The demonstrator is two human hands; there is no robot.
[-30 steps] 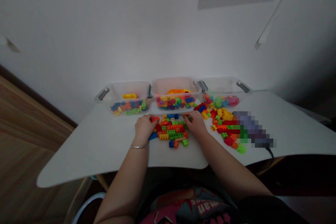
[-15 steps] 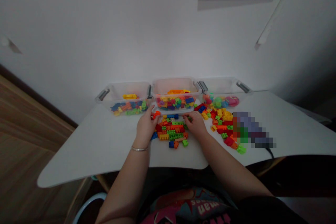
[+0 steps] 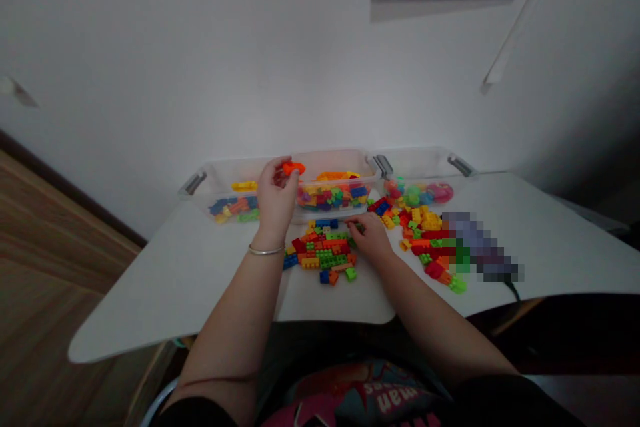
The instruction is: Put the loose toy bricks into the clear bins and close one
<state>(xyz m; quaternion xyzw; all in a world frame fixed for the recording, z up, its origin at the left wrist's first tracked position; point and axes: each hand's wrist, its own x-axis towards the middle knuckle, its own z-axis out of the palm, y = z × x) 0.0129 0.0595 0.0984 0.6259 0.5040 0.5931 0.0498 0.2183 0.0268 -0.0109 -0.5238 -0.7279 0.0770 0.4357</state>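
My left hand (image 3: 277, 193) is raised at the front of the middle bin and pinches an orange toy block (image 3: 294, 168) between thumb and fingers. My right hand (image 3: 369, 235) rests low at the right edge of a pile of building blocks (image 3: 325, 250). Its fingers are closed together, and what they hold, if anything, is hidden. A blue block (image 3: 327, 223) lies just left of those fingertips. The pile mixes red, green, orange, yellow and blue pieces on the white table (image 3: 200, 293).
Three clear plastic bins stand against the wall: a left bin (image 3: 220, 173), a middle bin (image 3: 335, 161) and a right bin (image 3: 420, 159), each with coloured pieces inside. More loose blocks (image 3: 427, 219) lie to the right, beside a pixelated object (image 3: 480, 247) with a cord.
My left hand has lifted from the pile up and away from me, carrying the orange toy block to the middle bin's front. My right hand has stayed beside the pile.
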